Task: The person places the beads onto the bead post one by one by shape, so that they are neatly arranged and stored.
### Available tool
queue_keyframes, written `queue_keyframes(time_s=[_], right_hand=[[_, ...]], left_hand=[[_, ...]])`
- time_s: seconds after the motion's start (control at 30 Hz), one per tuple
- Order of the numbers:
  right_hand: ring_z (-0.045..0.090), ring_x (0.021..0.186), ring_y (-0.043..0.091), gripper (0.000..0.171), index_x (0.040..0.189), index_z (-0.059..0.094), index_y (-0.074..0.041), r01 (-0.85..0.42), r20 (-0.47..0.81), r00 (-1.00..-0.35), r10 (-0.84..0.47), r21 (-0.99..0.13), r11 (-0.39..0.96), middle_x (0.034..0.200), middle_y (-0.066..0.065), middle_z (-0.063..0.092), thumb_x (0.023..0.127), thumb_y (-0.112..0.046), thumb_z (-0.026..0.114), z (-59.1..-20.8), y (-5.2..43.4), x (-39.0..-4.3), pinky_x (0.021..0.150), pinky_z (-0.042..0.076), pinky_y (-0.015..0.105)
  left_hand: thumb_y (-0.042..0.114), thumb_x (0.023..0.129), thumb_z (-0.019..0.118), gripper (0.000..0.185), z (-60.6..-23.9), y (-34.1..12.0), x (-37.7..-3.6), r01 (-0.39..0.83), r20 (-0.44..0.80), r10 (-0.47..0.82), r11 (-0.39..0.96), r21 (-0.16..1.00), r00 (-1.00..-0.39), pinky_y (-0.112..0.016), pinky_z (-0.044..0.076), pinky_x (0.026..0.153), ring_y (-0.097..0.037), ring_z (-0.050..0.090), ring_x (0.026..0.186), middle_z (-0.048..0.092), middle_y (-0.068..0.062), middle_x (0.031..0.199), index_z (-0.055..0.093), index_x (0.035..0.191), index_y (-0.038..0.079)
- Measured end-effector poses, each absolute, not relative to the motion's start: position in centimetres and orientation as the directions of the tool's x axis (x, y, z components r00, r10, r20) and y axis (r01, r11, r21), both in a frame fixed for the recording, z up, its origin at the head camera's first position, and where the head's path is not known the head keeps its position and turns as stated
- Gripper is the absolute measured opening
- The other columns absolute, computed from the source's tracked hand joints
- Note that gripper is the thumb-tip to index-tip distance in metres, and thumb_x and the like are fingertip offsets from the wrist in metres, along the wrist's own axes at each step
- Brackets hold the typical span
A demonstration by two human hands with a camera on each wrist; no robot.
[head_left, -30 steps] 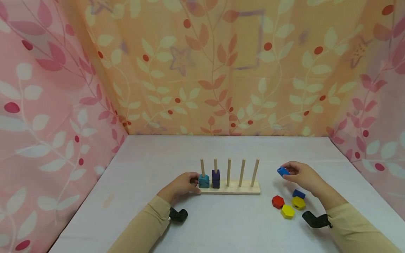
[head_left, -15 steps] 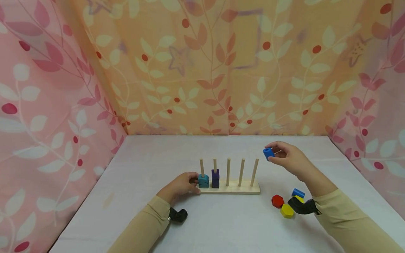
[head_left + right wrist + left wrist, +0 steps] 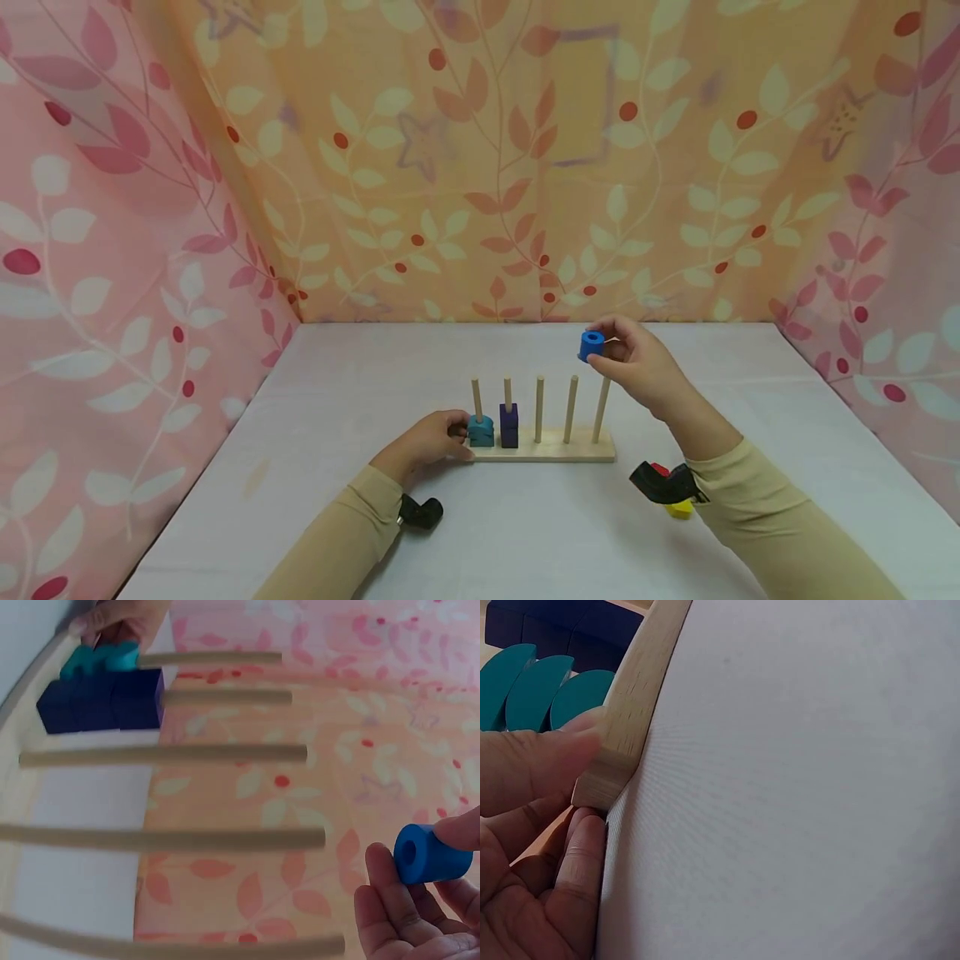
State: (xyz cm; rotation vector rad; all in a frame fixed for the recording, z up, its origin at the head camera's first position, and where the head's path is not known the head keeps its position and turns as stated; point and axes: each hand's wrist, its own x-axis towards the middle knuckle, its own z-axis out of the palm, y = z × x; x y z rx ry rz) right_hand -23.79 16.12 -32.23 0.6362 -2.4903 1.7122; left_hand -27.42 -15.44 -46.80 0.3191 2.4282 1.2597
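Observation:
My right hand (image 3: 637,367) pinches a blue cylinder bead (image 3: 592,346) with a hole through it, held up above the right part of a wooden peg board (image 3: 555,456). In the right wrist view the bead (image 3: 435,853) lies between thumb and fingers, off the tips of the pegs. My left hand (image 3: 431,437) grips the board's left end; in the left wrist view the thumb (image 3: 547,761) presses on the board's corner (image 3: 622,742). Teal curved blocks (image 3: 481,431) fill the lower part of the first peg. Dark purple square blocks (image 3: 509,426) are stacked on the second peg.
Three bare pegs (image 3: 539,408) stand on the board's right side. A red block (image 3: 660,469) and a yellow block (image 3: 681,509) lie on the white table (image 3: 540,533), partly hidden by the right wrist's black camera mount (image 3: 663,483). Patterned curtains (image 3: 420,208) surround the table.
My right hand has carried the blue bead leftward and up, from the loose blocks to above the board, turning its hole upward. My left hand has stayed on the board's end.

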Motion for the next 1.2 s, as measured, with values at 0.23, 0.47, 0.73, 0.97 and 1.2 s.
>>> queue_keyframes(time_s=[0.23,0.47,0.73,0.97,1.2], right_hand=[[0.058,0.095,0.030,0.035,0.118,0.045,-0.003,-0.388,0.299,-0.901,-0.314,-0.878,0.279,0.109,0.014,0.051,0.086,-0.005,0.061,-33.2,13.6,-23.4,0.082,0.048,0.025],[0.057,0.095,0.024,0.034,0.118,0.046,-0.003,-0.403,0.316,-0.900,-0.299,-0.864,0.300,0.107,0.013,0.054,0.087,-0.008,0.061,-34.7,12.1,-23.7,0.083,0.046,0.024],[0.057,0.094,0.022,0.030,0.114,0.051,-0.007,-0.375,0.282,-0.912,-0.298,-0.866,0.330,0.107,0.010,0.055,0.086,-0.011,0.062,-35.6,11.2,-24.0,0.084,0.047,0.035],[0.057,0.093,0.022,0.028,0.112,0.053,-0.008,-0.333,0.242,-0.928,-0.285,-0.882,0.334,0.104,0.009,0.057,0.086,-0.014,0.064,-36.1,10.9,-24.0,0.085,0.045,0.039],[0.057,0.093,0.022,0.029,0.111,0.055,-0.008,-0.259,0.185,-0.951,-0.247,-0.913,0.314,0.104,0.009,0.057,0.084,-0.015,0.065,-37.5,10.6,-23.9,0.083,0.048,0.037]], left_hand=[[0.006,0.067,0.078,0.038,-46.9,-15.5,-27.4,0.023,-0.227,0.378,0.555,0.831,-0.898,-0.032,0.041,0.076,-0.018,0.049,0.087,0.056,-0.001,0.092,0.060,0.101,0.010],[0.006,0.068,0.077,0.039,-46.9,-15.4,-27.5,0.018,-0.227,0.382,0.541,0.841,-0.896,-0.032,0.040,0.076,-0.018,0.048,0.087,0.056,-0.001,0.093,0.059,0.103,0.009],[0.005,0.068,0.077,0.037,-46.7,-15.4,-27.3,0.034,-0.219,0.385,0.553,0.833,-0.896,-0.032,0.041,0.077,-0.018,0.049,0.087,0.057,-0.001,0.093,0.060,0.100,0.010],[0.006,0.068,0.077,0.039,-46.8,-15.5,-27.3,0.032,-0.219,0.386,0.547,0.836,-0.896,-0.032,0.041,0.078,-0.017,0.049,0.088,0.057,0.000,0.093,0.060,0.102,0.010],[0.005,0.067,0.078,0.041,-46.8,-15.5,-27.2,0.013,-0.220,0.384,0.519,0.855,-0.897,-0.031,0.040,0.080,-0.017,0.050,0.090,0.058,-0.001,0.095,0.060,0.104,0.009]])
